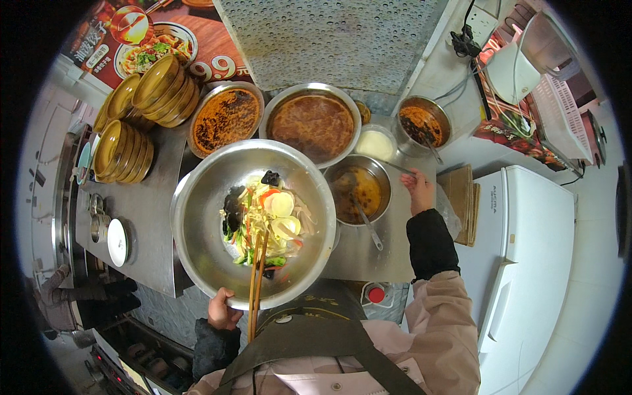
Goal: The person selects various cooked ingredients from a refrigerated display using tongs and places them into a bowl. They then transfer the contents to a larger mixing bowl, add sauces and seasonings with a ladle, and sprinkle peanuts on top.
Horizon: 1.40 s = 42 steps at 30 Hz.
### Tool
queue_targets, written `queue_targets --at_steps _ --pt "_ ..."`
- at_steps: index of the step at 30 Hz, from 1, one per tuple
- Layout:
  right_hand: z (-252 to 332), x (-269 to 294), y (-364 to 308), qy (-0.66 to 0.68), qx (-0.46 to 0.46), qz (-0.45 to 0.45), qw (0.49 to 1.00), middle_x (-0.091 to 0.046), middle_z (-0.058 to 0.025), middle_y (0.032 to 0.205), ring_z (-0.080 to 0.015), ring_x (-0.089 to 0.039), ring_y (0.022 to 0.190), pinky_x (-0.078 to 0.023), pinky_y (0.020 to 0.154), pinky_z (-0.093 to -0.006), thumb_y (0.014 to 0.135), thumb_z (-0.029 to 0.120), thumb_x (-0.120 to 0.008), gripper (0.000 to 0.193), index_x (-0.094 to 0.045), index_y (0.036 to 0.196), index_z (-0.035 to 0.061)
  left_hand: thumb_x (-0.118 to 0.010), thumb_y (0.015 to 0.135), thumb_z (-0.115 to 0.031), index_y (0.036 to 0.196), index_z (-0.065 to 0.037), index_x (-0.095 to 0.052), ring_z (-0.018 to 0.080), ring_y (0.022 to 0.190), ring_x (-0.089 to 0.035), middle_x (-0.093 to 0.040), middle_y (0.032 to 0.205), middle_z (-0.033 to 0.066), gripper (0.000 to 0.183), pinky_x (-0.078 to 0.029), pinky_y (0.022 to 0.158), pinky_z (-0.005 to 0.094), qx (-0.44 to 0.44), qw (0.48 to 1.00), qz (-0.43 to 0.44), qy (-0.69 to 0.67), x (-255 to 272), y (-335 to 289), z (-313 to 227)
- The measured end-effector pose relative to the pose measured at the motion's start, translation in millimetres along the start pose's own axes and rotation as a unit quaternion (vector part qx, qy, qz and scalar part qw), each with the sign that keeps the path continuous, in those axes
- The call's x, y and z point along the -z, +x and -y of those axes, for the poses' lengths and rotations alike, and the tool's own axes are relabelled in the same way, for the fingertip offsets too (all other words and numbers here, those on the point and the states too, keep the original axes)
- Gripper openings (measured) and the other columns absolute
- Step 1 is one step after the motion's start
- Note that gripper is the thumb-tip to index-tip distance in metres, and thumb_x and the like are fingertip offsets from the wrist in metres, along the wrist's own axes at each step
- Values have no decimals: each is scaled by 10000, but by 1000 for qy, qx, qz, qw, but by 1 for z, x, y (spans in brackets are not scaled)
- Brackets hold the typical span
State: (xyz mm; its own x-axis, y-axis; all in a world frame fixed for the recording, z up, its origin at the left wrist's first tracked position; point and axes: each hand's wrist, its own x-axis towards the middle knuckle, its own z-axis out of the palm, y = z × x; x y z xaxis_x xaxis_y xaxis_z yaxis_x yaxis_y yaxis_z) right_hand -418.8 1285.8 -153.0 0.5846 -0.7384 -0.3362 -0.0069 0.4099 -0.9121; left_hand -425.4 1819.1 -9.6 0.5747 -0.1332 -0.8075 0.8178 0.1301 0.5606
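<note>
1. Locate the wide, round, silver metal mixing bowl (197, 227) reaching over the near edge of the grey metal tabletop (398, 247) (support beneath: hidden).
2. Observe the left hand (225, 311), with fingers closed on the bowl's near rim.
3. Identify the long, brown wooden chopsticks (261, 270), tips in the food, upper lengths across the rim just beside the left hand (contact: cannot tell).
4. Observe the right hand (421, 192), with fingers narrowed around the end of a slim, dark metal handle (399, 168), near the round silver metal pot of amber liquid (390, 191). Treat the handle's far end as unclear.
5. Note a separate silver metal ladle (368, 227) leaning in that pot, clear of both hands.
6. Rate the gathering of ingredients as apparently done: see pale shredded food (253, 204), yellowish round slices (280, 204) and black, frilled pieces (232, 209) inside the bowl.
7. Rate blending as probably unfinished, judging by the distinct clusters; likewise dressing (no pooled liquid visible there).
</note>
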Motion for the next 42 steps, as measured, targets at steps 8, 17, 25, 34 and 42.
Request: queue_targets --at_steps 8,17,25,34,42 --pt "41 -5 -23 -231 227 91 941 -646 -112 888 -163 -624 767 -497 705 -282 960 172 -453 266 -565 1143 14 -407 815 -264 798 8 -550 141 280 -314 -568 578 102 307 -255 256 248 -20 999 -31 11 5 9 8" --pt "33 -3 -20 -420 391 110 812 -624 -139 869 -196 -618 780 -486 706 -315 921 98 -488 240 -563 1140 34 -411 818 -275 788 3 -547 136 276 -291 -540 539 83 311 -232 257 246 -18 999 -37 17 1 6 6" --pt "4 -2 -8 -95 108 38 989 -642 -125 860 -158 -617 744 -491 663 -270 964 203 -424 295 -563 1119 -6 -424 823 -284 738 -27 -536 136 288 -297 -504 519 52 293 -233 280 258 -43 998 -41 36 -9 0 5" --pt "40 1 -21 -64 83 23 994 -650 -136 876 -153 -621 733 -493 672 -263 961 216 -423 319 -554 1103 -39 -482 779 -158 936 -24 -484 138 388 -383 -523 697 71 206 -244 292 236 -31 999 -8 6 -14 6 -4" --pt "51 5 -26 -89 108 33 990 -652 -121 918 -147 -625 760 -489 684 -250 958 217 -448 319 -547 1140 -25 -487 784 -143 931 -11 -478 138 394 -380 -520 702 78 198 -245 294 247 -41 999 -14 27 -29 9 -13"
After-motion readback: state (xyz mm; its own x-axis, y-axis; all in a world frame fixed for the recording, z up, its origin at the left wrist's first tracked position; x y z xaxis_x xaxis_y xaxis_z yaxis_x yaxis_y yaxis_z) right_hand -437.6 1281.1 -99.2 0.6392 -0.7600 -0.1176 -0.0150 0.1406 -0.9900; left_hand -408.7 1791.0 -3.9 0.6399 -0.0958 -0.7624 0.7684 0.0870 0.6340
